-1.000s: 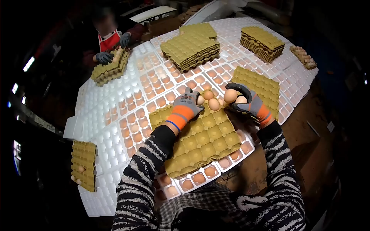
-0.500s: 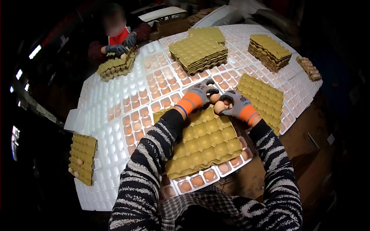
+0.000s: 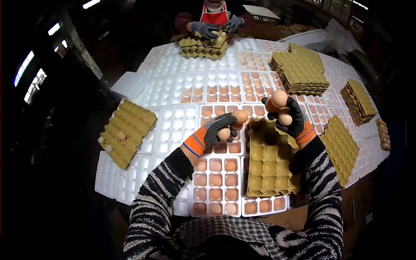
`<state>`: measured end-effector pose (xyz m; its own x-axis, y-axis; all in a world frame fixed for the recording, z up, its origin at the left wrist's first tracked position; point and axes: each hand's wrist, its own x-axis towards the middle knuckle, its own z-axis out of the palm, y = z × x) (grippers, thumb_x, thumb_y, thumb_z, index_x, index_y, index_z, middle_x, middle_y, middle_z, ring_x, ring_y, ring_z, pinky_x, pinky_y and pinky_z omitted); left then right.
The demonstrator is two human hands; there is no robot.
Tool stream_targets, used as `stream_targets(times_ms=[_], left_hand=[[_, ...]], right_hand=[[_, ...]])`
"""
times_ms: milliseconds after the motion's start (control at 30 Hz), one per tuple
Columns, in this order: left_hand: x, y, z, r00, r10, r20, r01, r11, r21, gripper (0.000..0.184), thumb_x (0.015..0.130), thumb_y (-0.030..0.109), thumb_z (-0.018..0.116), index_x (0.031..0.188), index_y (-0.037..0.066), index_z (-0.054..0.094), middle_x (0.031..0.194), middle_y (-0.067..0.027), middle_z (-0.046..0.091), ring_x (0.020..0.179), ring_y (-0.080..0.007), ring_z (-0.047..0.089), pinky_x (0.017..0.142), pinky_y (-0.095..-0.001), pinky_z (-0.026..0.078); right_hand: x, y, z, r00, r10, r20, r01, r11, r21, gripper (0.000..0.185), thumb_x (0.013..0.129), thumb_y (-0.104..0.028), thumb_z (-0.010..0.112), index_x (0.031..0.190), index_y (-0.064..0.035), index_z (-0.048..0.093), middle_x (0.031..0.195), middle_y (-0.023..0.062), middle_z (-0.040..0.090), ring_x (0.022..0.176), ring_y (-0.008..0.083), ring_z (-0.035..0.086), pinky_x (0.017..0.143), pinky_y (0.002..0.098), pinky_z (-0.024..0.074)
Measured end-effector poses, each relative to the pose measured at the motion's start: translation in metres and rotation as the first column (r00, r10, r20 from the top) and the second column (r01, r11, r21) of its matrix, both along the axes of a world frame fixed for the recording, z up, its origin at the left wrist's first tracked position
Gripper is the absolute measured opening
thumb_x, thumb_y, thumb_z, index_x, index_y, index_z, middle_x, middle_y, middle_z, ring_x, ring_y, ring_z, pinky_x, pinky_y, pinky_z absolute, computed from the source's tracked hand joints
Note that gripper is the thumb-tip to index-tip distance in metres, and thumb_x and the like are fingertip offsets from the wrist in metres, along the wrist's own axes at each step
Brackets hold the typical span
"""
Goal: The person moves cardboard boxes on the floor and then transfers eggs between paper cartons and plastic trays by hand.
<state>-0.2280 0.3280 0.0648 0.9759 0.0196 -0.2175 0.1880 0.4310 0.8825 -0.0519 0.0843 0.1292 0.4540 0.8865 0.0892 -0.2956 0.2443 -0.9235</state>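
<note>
Over the middle of the white desk, the left hand, in a grey and orange glove with dark fingers, is clamped on a small cluster of eggs; its fingers are curled round them, with little gap between. Just beside it and a little farther from the body, the right hand is turned palm-up, its fingers bent about more eggs, one riding on top. The hands are apart from each other.

Below the right hand lies a yellow-brown pulp tray, its right part dark under the forearm. The desk surface is made of moulded panels with rows of cups, many near the hands filled with brown eggs. To the left, a slanted tray carries a few loose eggs; to the right stand two tray stacks.

Across the desk, a co-worker in a red apron has gloved hands at a low pile of trays. The room around is dark, with bright windows at left.
</note>
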Motion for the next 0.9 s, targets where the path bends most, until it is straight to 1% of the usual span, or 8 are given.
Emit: stream_targets(times_ms=[33,100,167,267,400,567,767,900], left_hand=[[-0.017,0.016,0.000,0.999,-0.024,0.030,0.020,0.990,0.138,0.046,0.098,0.031,0.061,0.135,0.005,0.057,0.115,-0.0076,0.067,0.094,-0.0140,0.066,0.079,-0.0283,0.055],[-0.052,0.039,0.002,0.992,0.124,-0.029,-0.116,0.976,0.186,0.045,0.095,0.032,0.065,0.130,0.004,0.062,0.109,-0.0059,0.068,0.088,-0.0125,0.064,0.078,-0.0262,0.054],[-0.069,0.084,-0.005,0.966,0.238,-0.097,-0.176,0.889,0.422,0.046,0.086,0.030,0.077,0.124,0.006,0.068,0.099,-0.0041,0.069,0.089,-0.0102,0.064,0.075,-0.0245,0.052],[-0.083,0.156,-0.010,0.921,0.374,0.111,-0.277,0.427,0.861,0.049,0.076,0.036,0.083,0.118,0.013,0.071,0.105,-0.0057,0.070,0.097,-0.0207,0.066,0.084,-0.0344,0.053],[-0.076,0.245,-0.005,0.877,0.459,0.143,-0.093,-0.130,0.987,0.052,0.078,0.040,0.077,0.124,0.019,0.067,0.136,-0.0079,0.054,0.115,-0.0286,0.062,0.099,-0.0391,0.049],[-0.032,0.308,-0.016,0.867,0.485,-0.113,0.231,-0.190,0.954,0.044,0.079,0.037,0.074,0.119,0.021,0.069,0.129,-0.0070,0.060,0.114,-0.0270,0.062,0.099,-0.0383,0.049],[-0.023,0.362,-0.041,0.931,0.348,-0.113,0.116,0.011,0.993,0.033,0.086,0.028,0.059,0.116,0.026,0.073,0.128,-0.0101,0.066,0.117,-0.0294,0.063,0.101,-0.0400,0.049],[-0.023,0.370,-0.039,0.865,0.384,-0.321,0.328,0.049,0.943,0.046,0.083,0.032,0.061,0.128,0.025,0.067,0.135,-0.0117,0.062,0.122,-0.0315,0.060,0.105,-0.0403,0.047]], right_hand=[[0.004,0.033,0.000,0.976,0.135,-0.173,-0.137,0.991,0.005,0.054,0.098,-0.043,0.057,0.139,-0.0092,0.047,0.121,0.0118,0.063,0.091,0.0182,0.065,0.046,0.0217,0.0483],[-0.018,0.100,-0.001,0.981,0.032,0.190,-0.014,0.995,-0.097,0.054,0.096,-0.041,0.060,0.138,-0.0104,0.047,0.118,0.0113,0.063,0.093,0.0180,0.066,0.048,0.0247,0.0492],[-0.024,0.166,0.001,0.980,0.127,0.152,-0.082,0.959,-0.273,0.053,0.089,-0.034,0.072,0.131,-0.0100,0.052,0.106,0.0091,0.066,0.081,0.0155,0.067,0.055,0.0264,0.0517],[-0.023,0.266,-0.040,0.798,0.151,0.583,0.092,0.926,-0.366,0.057,0.079,-0.045,0.079,0.119,-0.0085,0.061,0.099,0.0087,0.068,0.077,0.0150,0.066,0.062,0.0271,0.0519],[-0.030,0.352,-0.078,0.471,0.215,0.856,0.354,0.843,-0.406,0.065,0.069,-0.049,0.081,0.118,-0.0108,0.063,0.109,0.0112,0.068,0.101,0.0270,0.065,0.088,0.0371,0.0516],[-0.063,0.401,-0.087,0.030,0.466,0.884,0.536,0.739,-0.407,0.051,0.080,-0.044,0.073,0.121,-0.0161,0.059,0.120,0.0131,0.062,0.111,0.0317,0.063,0.094,0.0407,0.0507],[-0.027,0.434,-0.091,0.134,0.430,0.893,0.475,0.763,-0.438,0.040,0.088,-0.040,0.066,0.121,-0.0173,0.060,0.118,0.0124,0.064,0.109,0.0328,0.063,0.092,0.0416,0.0510],[-0.021,0.456,-0.090,0.074,0.564,0.822,0.371,0.750,-0.548,0.039,0.089,-0.041,0.064,0.122,-0.0193,0.064,0.120,0.0105,0.065,0.111,0.0318,0.063,0.093,0.0407,0.0509]])
